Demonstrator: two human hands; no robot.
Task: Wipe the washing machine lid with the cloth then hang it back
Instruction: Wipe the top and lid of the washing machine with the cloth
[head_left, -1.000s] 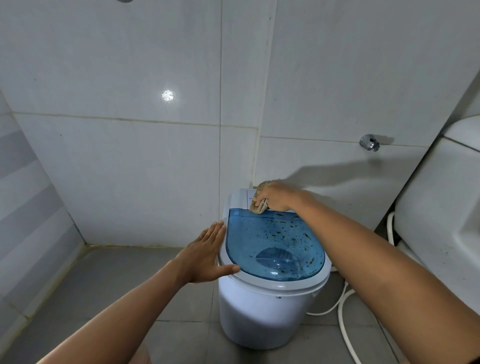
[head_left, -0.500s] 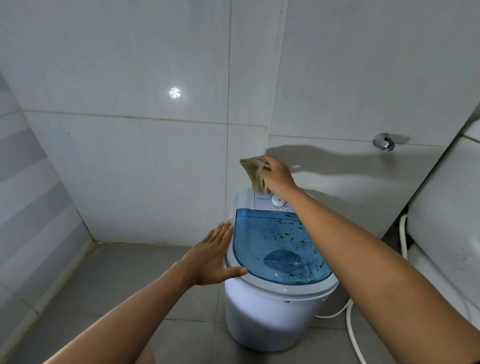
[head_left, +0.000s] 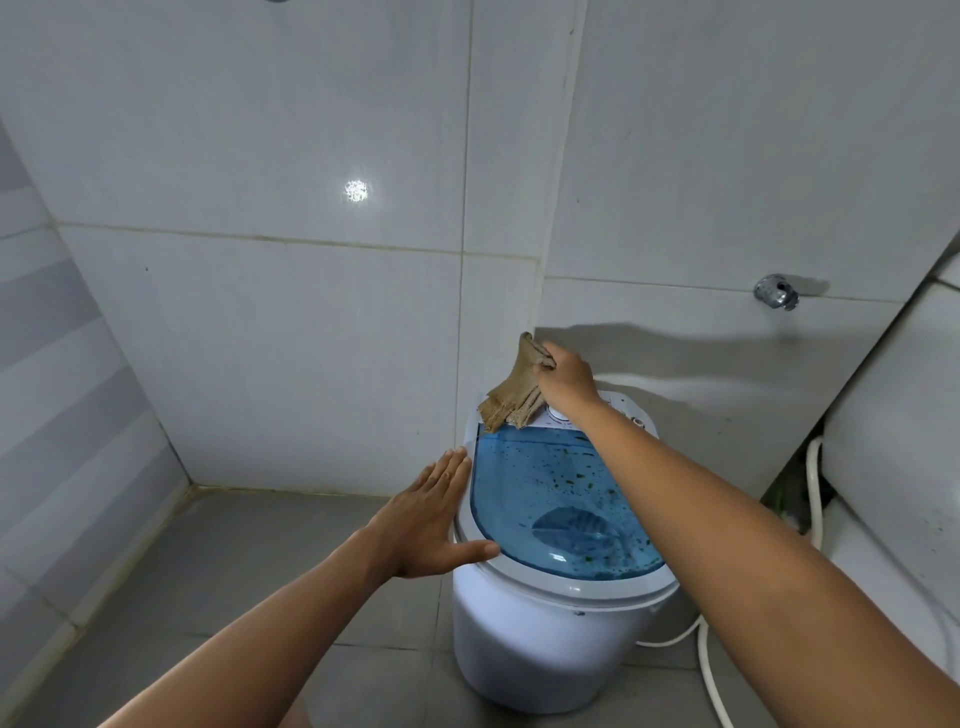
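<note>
Grey tiled floor (head_left: 218, 587) carries a small white washing machine (head_left: 540, 644) standing upright near the wall corner, with a white hose (head_left: 709, 670) lying on the tiles just beside its right side.

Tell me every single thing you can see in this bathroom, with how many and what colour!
washing machine: one, white, on the floor by the corner
lid: one, see-through blue with dark specks, shut on top of the machine
cloth: one, tan, hanging over the machine's back left corner
dial: one, white, on the panel behind the lid
tap: one, silver, on the right wall
hose: one, white, on the floor right of the machine
left hand: one, flat against the machine's left rim
right hand: one, fingers gripping the cloth
</note>
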